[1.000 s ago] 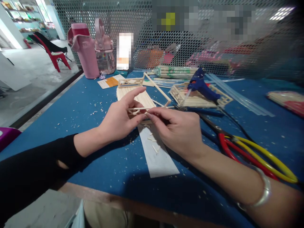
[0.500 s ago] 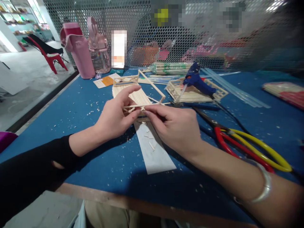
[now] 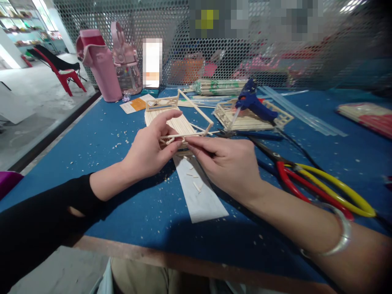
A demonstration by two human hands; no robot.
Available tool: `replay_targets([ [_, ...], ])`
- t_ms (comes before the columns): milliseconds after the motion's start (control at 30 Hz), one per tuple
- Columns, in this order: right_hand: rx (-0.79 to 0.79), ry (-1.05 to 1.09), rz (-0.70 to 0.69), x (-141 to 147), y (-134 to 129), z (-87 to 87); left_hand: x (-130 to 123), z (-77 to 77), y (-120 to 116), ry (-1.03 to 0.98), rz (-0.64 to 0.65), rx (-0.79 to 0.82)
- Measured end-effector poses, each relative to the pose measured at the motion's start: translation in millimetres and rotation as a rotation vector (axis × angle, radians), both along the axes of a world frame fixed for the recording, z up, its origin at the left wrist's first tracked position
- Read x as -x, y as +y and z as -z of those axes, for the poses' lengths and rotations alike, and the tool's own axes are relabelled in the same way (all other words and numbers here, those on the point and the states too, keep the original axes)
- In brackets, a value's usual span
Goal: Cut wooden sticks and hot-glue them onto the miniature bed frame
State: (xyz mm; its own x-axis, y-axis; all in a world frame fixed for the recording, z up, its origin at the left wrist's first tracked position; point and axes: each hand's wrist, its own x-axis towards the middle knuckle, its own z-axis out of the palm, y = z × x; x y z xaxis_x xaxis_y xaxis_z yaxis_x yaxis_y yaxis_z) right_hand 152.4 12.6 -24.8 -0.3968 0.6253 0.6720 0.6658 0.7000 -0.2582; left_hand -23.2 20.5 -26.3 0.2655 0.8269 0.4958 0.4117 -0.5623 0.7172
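A small frame of pale wooden sticks (image 3: 177,121) with a slatted base lies in the middle of the blue table. My left hand (image 3: 150,149) curves around its near left side, thumb and fingers on the near rail. From the right, my right hand (image 3: 226,163) pinches at the same near side; whatever is between thumb and forefinger is too small to make out. Beneath the frame's near end, a white paper strip (image 3: 208,204) bears several short stick bits.
A blue glue gun (image 3: 257,107) rests on a second stick frame (image 3: 245,122) at the back right. Red and yellow handled scissors (image 3: 288,179) lie beside my right forearm. Pink bottles (image 3: 105,73) and a lit phone (image 3: 152,61) stand at the back left.
My right hand's fingertips have shifted very slightly at the near rail. My left hand keeps its hold. The view has moved a little.
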Motion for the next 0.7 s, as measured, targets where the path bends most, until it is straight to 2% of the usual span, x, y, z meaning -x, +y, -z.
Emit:
replay_targets([
  [233, 0.057, 0.037, 0.042, 4.0, 1.1, -1.5, -1.1, 0.4, 0.0, -0.030, -0.003, 0.034],
  [333, 0.058, -0.008, 0.057, 3.7, 2.5, -1.8, -0.8, 1.7, 0.3, -0.015, 0.001, 0.045],
  [400, 0.061, -0.043, 0.050, 2.7, 2.5, -3.2, 0.7, 1.5, -0.2, 0.028, 0.003, -0.007],
  [467, 0.089, -0.014, 0.012, 1.6, 0.7, -6.6, 3.5, -0.6, -1.3, 0.098, -0.020, -0.181],
  [533, 0.206, 0.102, -0.051, 0.9, -2.9, -12.2, 6.9, -4.3, -3.3, 0.178, -0.061, -0.421],
  [600, 0.436, 0.270, -0.125, 0.8, -7.4, -19.0, 9.9, -8.0, -6.4, 0.249, -0.086, -0.603],
  [700, 0.831, 0.478, -0.222, 2.3, -14.5, -27.2, 12.3, -11.0, -12.2, 0.337, -0.094, -0.715],
])
